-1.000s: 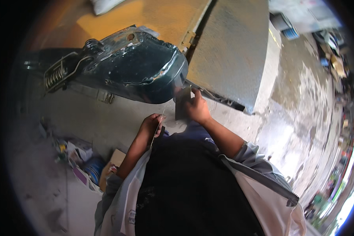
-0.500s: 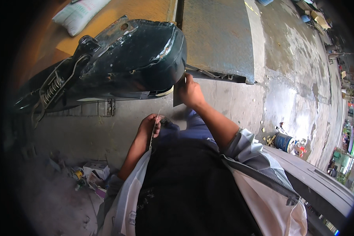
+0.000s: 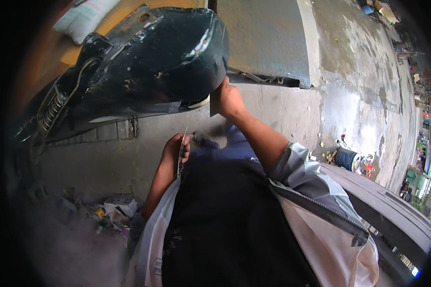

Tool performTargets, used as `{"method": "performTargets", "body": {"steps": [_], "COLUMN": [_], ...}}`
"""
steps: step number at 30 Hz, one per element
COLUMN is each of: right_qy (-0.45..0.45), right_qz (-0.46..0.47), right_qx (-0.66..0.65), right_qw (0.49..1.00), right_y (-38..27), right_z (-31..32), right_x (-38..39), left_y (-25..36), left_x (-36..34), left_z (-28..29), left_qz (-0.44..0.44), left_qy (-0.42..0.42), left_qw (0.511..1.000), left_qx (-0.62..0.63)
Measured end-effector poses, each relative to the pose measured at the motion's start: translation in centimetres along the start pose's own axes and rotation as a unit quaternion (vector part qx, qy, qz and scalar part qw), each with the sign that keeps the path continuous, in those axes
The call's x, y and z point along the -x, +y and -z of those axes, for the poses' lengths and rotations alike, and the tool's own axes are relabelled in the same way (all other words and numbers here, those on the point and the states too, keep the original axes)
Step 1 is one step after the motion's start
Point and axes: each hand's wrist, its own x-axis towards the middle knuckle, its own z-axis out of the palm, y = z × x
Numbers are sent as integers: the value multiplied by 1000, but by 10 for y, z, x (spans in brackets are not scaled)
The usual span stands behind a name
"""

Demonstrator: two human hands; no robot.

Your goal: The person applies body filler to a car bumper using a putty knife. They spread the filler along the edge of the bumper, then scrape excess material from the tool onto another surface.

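A glossy dark green, chipped metal body part with a rounded end reaches in from the left. My right hand is closed at that rounded end, its fingertips partly hidden behind the edge. From it hangs a flat, dark, thin-edged blade, which looks like a scraper or spreader. Lower and to the left, my left hand is closed around a thin flat plate, seen nearly edge-on. A coil spring is fixed to the body part's left side.
Behind the part lies a rusty steel plate surface with a white sack at its left. Litter and a box lie at lower left. At right are a blue bucket and a long grey beam.
The body part and both hands sit slightly higher in the picture, as the view has shifted. My right hand stays at the rounded end; both grips look the same.
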Motion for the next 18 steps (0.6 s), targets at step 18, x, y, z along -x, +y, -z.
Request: {"method": "performTargets", "body": {"steps": [18], "right_qy": [-20], "right_qz": [-24], "right_qx": [12], "right_qw": [999], "right_y": [0], "right_z": [3], "right_x": [-8], "left_y": [7], "left_x": [10], "left_z": [-4], "left_qz": [22], "left_qy": [12], "left_qw": [999], "left_qx": [-23]}}
